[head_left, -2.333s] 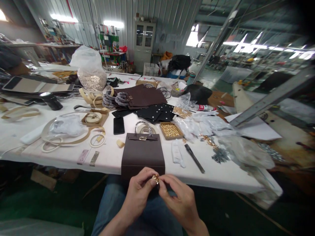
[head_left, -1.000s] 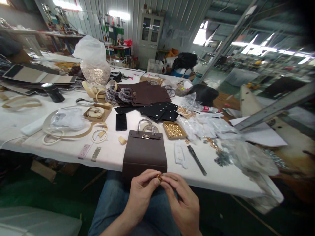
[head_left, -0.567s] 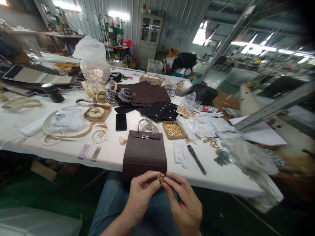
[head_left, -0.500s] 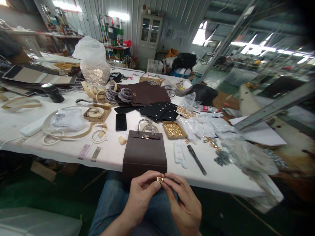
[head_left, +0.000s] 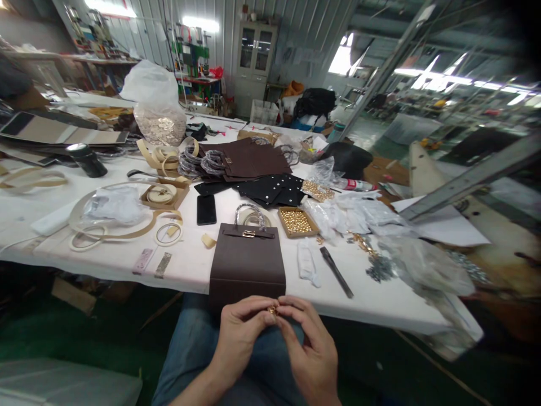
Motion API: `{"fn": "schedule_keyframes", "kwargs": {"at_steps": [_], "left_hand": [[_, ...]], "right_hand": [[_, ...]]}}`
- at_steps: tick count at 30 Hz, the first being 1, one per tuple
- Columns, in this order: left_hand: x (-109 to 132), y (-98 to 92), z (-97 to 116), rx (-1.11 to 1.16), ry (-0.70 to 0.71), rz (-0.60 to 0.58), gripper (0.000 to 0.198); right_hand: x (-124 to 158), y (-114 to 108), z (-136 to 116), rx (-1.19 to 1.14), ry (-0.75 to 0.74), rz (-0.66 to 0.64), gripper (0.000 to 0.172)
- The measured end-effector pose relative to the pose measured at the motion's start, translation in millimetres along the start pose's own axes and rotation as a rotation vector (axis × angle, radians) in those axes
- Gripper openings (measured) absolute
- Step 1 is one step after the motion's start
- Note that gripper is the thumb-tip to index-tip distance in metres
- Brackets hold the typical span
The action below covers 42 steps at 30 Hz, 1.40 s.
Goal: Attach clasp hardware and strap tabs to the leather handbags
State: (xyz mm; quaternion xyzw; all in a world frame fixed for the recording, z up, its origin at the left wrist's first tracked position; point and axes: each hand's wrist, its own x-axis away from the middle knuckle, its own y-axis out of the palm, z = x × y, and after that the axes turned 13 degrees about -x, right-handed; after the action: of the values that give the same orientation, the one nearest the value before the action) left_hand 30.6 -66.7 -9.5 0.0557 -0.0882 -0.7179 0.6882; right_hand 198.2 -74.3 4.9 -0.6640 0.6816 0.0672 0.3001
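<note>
Both my hands meet over my lap, just below the table's front edge. My left hand (head_left: 240, 337) and my right hand (head_left: 310, 348) pinch a small gold metal fitting (head_left: 273, 309) between their fingertips. Right beyond them a dark brown leather bag (head_left: 247, 265) with a gold clasp lies flat on the white table (head_left: 186, 268), its lower end hanging over the edge. A small box of gold studs (head_left: 296, 221) sits to the right of the bag's top.
A black tool (head_left: 336, 272) and a white wrapped piece (head_left: 305, 262) lie right of the bag. A black phone (head_left: 206, 209), tan straps (head_left: 122, 225), black studded pieces (head_left: 270, 192), stacked brown leather pieces (head_left: 249, 160) and clear plastic bags (head_left: 406, 248) cover the table.
My hands have stayed together on the gold fitting, turning it slightly between the fingertips. The view has shifted a little; the bag and table items have not moved.
</note>
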Motion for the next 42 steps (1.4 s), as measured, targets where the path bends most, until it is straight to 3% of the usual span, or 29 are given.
{"fn": "schedule_keyframes", "kwargs": {"at_steps": [7, 14, 19, 23, 32, 37, 42], "left_hand": [[-2, -2.4, -2, -0.053, 0.051, 0.028, 0.014], [-4, -1.9, 2, -0.045, 0.060, 0.032, 0.013], [-3, -4.7, -8, -0.002, 0.011, 0.024, 0.017], [-2, -6.6, -16, 0.048, -0.025, 0.042, 0.020], [-1, -8.9, -25, 0.053, -0.027, -0.002, 0.017], [0, -12.0, -26, -0.011, 0.040, -0.057, 0.017], [0, -12.2, -20, -0.118, 0.150, -0.029, 0.016]], "right_hand": [[-2, -5, 2, 0.124, -0.153, -0.103, 0.021], [-5, -7, 1, 0.151, -0.179, -0.115, 0.019], [-6, -6, 4, 0.069, -0.054, -0.076, 0.017], [0, 0, 12, 0.031, 0.098, -0.018, 0.030], [-1, 7, 3, -0.112, 0.186, -0.063, 0.009], [-11, -4, -5, -0.153, 0.216, -0.131, 0.011], [-12, -6, -6, -0.194, 0.254, -0.161, 0.010]]}}
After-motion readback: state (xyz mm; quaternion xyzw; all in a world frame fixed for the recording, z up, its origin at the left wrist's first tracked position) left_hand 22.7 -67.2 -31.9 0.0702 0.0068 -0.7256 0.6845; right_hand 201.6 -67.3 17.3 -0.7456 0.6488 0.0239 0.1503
